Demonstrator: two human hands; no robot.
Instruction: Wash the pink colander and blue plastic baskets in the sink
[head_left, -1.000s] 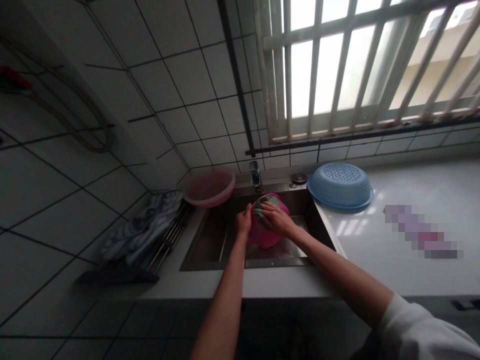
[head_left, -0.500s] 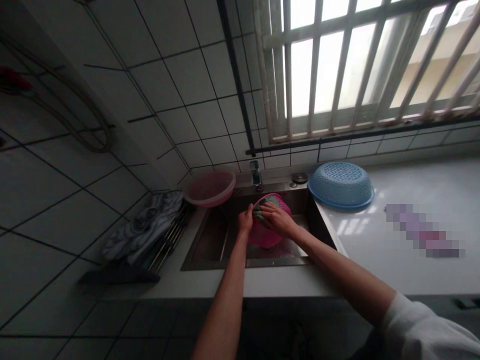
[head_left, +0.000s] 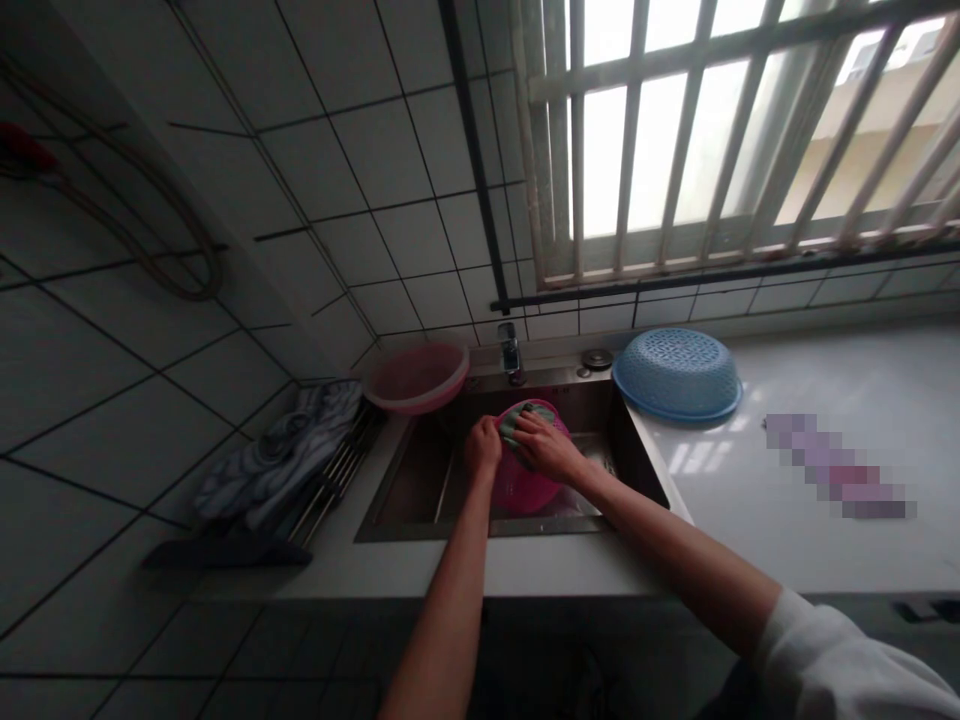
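A bright pink plastic basket point(head_left: 525, 490) with a perforated wall is tilted inside the steel sink point(head_left: 409, 490). My left hand point(head_left: 484, 443) is closed on its rim at the left side. My right hand point(head_left: 550, 445) presses a green cloth point(head_left: 517, 420) against the basket near the rim, its fingers bent over the cloth. Part of the basket is hidden behind the right hand and forearm.
A faucet point(head_left: 510, 352) stands behind the sink. A pale pink basin point(head_left: 417, 377) rests at the sink's back left corner. An upturned blue basket point(head_left: 677, 373) sits on the counter at right. Folded striped cloth point(head_left: 281, 450) lies on a metal rack point(head_left: 334, 487) at left.
The pink basket has shifted slightly left and its tilt has changed a little. Both hands moved with it, the right one still on the cloth.
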